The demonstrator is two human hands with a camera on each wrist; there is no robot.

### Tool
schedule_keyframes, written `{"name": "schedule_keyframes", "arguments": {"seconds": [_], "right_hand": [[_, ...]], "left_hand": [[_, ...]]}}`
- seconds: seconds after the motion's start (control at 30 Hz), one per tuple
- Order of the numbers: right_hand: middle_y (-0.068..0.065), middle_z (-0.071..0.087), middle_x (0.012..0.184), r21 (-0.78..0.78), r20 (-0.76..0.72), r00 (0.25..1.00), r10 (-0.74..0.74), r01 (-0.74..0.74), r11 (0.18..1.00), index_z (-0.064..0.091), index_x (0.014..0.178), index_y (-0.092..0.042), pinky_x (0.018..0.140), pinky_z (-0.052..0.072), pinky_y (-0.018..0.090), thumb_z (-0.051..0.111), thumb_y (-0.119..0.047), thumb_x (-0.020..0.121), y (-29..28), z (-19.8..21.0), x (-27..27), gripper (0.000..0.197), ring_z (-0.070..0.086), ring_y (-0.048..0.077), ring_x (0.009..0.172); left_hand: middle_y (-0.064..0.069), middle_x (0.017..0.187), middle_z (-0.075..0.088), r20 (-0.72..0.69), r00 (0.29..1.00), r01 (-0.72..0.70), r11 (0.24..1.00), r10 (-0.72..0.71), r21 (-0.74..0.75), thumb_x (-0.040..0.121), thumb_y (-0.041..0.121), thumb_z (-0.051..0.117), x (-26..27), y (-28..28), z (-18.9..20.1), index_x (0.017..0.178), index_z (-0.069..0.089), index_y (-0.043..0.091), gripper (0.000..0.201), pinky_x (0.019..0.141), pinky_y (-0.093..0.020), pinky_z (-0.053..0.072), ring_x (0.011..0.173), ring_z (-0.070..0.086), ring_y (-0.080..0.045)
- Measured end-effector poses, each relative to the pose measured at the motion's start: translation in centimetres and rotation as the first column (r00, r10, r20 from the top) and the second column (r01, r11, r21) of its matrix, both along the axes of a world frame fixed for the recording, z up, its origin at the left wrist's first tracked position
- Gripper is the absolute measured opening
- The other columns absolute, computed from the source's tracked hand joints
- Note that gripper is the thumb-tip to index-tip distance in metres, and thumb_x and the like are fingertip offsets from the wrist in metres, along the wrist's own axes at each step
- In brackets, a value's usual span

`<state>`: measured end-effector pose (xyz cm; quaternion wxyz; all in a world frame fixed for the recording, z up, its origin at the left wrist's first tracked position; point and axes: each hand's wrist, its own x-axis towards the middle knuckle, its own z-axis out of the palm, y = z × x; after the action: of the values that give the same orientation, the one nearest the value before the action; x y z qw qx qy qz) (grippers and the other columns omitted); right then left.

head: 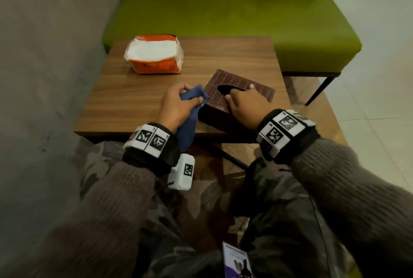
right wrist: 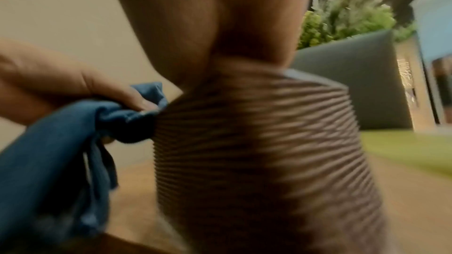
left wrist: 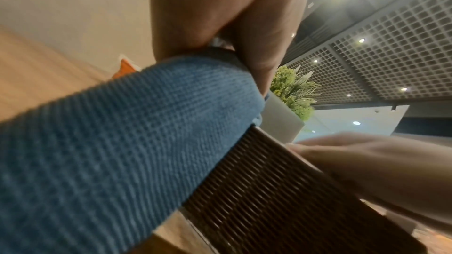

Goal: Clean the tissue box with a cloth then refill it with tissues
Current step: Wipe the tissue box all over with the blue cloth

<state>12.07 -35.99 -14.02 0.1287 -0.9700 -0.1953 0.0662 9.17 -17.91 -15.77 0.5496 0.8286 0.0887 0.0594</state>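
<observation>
A dark brown ribbed tissue box with an oval slot on top sits on the wooden table, near its front right. My left hand grips a bunched blue cloth and holds it against the box's left end; the cloth fills the left wrist view beside the box. My right hand lies on top of the box with fingers reaching into the slot, gripping the box. The cloth shows at left in the right wrist view. An opened orange pack of white tissues lies at the table's back left.
A green bench stands behind the table. A grey wall runs along the left. My knees are under the table's front edge. A potted plant shows in the wrist views.
</observation>
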Motion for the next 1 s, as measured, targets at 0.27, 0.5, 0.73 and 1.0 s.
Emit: {"name": "schedule_keyframes", "arguments": {"seconds": [0.27, 0.5, 0.73, 1.0], "right_hand": [[0.01, 0.06, 0.069, 0.071, 0.093, 0.992, -0.087, 0.08, 0.994, 0.049, 0.074, -0.012, 0.118, 0.003, 0.039, 0.031, -0.033, 0.103, 2.3, -1.8, -0.2, 0.04, 0.061, 0.033, 0.081], [0.015, 0.068, 0.085, 0.004, 0.076, 0.997, -0.011, 0.011, 1.0, 0.063, 0.098, -0.007, 0.12, 0.004, 0.039, 0.029, -0.033, 0.103, 2.3, -1.3, 0.0, 0.043, 0.062, 0.032, 0.089], [0.014, 0.069, 0.087, 0.01, 0.095, 0.995, 0.032, -0.033, 0.999, 0.063, 0.095, -0.007, 0.118, 0.003, 0.035, 0.03, -0.034, 0.103, 2.2, -2.0, -0.1, 0.043, 0.062, 0.031, 0.091], [0.012, 0.069, 0.089, -0.019, 0.077, 0.996, 0.037, -0.036, 0.999, 0.064, 0.1, -0.01, 0.118, 0.004, 0.035, 0.029, -0.035, 0.103, 2.3, -1.8, 0.4, 0.043, 0.062, 0.029, 0.092]], "left_hand": [[0.007, 0.066, 0.053, 0.021, 0.993, -0.119, 0.993, 0.119, 0.016, 0.078, 0.012, 0.071, -2.2, -1.7, 0.0, 0.074, 0.055, 0.015, 0.016, 0.057, -0.015, 0.04, 0.063, 0.051, -0.003], [0.005, 0.069, 0.05, 0.006, 0.982, -0.187, 0.978, 0.188, 0.089, 0.08, 0.011, 0.069, 1.6, -1.5, 1.2, 0.077, 0.051, 0.014, 0.018, 0.056, -0.017, 0.031, 0.075, 0.051, -0.014], [0.008, 0.07, 0.057, 0.078, 0.982, -0.172, 0.985, 0.172, -0.014, 0.08, 0.011, 0.07, -5.2, -2.6, -0.2, 0.078, 0.058, 0.013, 0.012, 0.056, -0.008, 0.041, 0.066, 0.053, -0.001], [0.001, 0.076, 0.059, 0.019, 0.966, -0.259, 0.966, 0.258, 0.015, 0.081, 0.011, 0.068, 0.6, -1.6, 0.6, 0.08, 0.057, 0.013, 0.011, 0.056, -0.016, 0.036, 0.075, 0.055, -0.015]]}}
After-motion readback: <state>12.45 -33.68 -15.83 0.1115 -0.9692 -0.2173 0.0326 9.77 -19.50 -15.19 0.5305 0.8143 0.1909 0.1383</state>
